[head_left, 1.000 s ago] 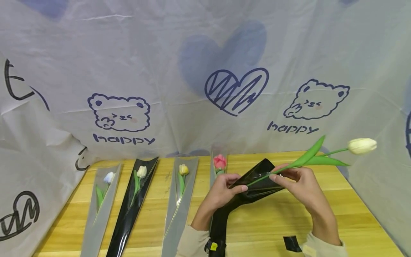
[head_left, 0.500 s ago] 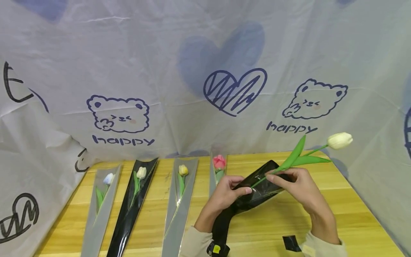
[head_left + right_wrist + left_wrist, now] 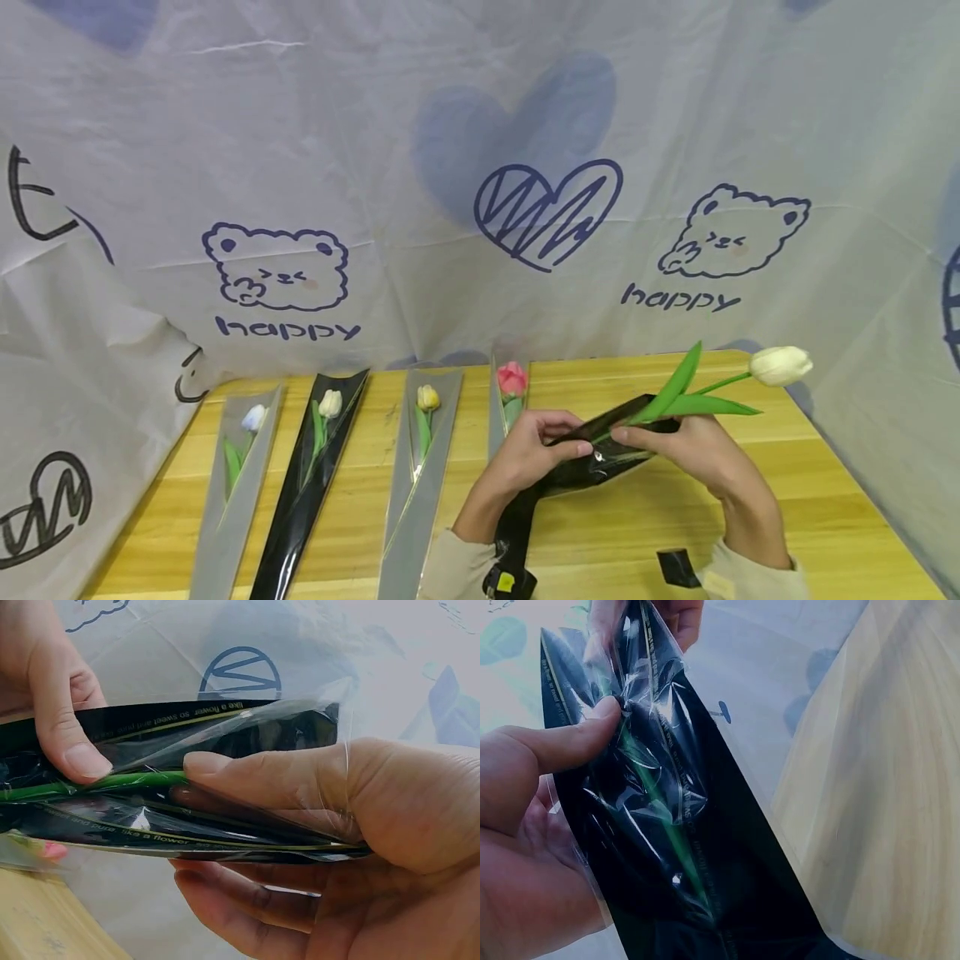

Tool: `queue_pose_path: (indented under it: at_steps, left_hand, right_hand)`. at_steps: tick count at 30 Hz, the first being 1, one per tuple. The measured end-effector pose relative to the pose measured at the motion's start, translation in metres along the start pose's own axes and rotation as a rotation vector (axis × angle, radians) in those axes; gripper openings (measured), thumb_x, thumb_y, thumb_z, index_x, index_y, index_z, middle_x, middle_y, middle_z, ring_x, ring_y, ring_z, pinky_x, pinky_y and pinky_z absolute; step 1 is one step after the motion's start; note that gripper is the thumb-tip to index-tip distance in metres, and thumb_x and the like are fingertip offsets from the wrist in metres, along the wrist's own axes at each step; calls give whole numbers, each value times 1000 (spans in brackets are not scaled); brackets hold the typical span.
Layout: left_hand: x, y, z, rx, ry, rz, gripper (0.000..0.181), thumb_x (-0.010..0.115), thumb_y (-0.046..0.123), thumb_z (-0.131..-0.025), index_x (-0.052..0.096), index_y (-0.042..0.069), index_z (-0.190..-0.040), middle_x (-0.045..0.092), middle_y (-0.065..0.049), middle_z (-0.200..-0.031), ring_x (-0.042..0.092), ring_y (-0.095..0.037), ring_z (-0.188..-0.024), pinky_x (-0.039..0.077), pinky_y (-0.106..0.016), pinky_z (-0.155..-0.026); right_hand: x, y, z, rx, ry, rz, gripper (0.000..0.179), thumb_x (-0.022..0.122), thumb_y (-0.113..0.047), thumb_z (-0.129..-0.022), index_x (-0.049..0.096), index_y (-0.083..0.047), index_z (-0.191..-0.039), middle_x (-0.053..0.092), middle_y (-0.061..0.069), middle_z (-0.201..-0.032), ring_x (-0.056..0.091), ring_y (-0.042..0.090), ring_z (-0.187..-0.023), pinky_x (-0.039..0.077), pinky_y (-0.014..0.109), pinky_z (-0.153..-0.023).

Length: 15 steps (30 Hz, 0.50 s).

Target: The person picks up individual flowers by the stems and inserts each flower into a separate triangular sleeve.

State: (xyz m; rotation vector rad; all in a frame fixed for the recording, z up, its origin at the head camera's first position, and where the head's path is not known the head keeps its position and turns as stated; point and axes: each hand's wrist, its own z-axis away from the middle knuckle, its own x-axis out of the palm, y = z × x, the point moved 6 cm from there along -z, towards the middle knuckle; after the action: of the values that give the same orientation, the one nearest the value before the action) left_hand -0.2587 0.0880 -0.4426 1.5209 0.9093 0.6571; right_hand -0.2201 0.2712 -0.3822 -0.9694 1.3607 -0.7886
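Observation:
A black flower sleeve with a clear front slants above the table. My left hand grips its side, thumb across the clear front over the stem. The white tulip points out of the sleeve's mouth to the right, its green leaves outside. Thumb and fingers of my right hand pinch the stem at the mouth. In the right wrist view that thumb lies under the clear film, against the green stem. The left wrist view shows the stem running down inside the sleeve.
To the left, wrapped tulips lie in a row on the wooden table: a pale blue tulip, a white tulip, a yellow tulip and a pink tulip. A small black piece is by my right cuff. Printed cloth hangs behind.
The white tulip has shifted left with my right hand, its stem further into the sleeve, and its bloom has dipped lower. My left hand has moved slightly right, still holding the sleeve.

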Motion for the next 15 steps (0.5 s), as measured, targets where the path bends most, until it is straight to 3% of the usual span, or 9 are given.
queue_pose_path:
  at_steps: [4,9,12,15]
  left_hand:
    - [0,0,0,10,-3,12,15,73,-2,-93,72,-9,-106,73,-23,-98,64,-4,-76,49,-20,-67]
    - [-5,-6,0,-9,50,-6,14,72,1,-94,74,-6,-106,75,-20,-100,66,-5,-81,51,-23,-71]
    - [-10,-10,0,-30,75,10,13,72,0,-94,73,-6,-106,75,-20,-100,65,-6,-81,51,-24,-74]
    - [-14,-12,0,-38,74,20,12,72,0,-95,72,-7,-104,74,-22,-98,63,-6,-80,49,-23,-74]
  right_hand:
    - [2,-1,-1,16,12,27,38,84,-21,-88,62,3,-107,67,9,-87,64,21,-81,53,32,-76]
    - [-8,1,1,8,81,9,41,83,-23,-89,63,4,-112,68,9,-96,64,16,-86,54,30,-75]
    - [-23,5,9,-26,128,-97,39,78,-19,-94,65,6,-121,72,5,-107,69,11,-93,57,28,-80]
    - [-39,7,17,-103,189,-298,33,70,-9,-99,65,6,-127,72,2,-115,72,11,-100,58,30,-84]
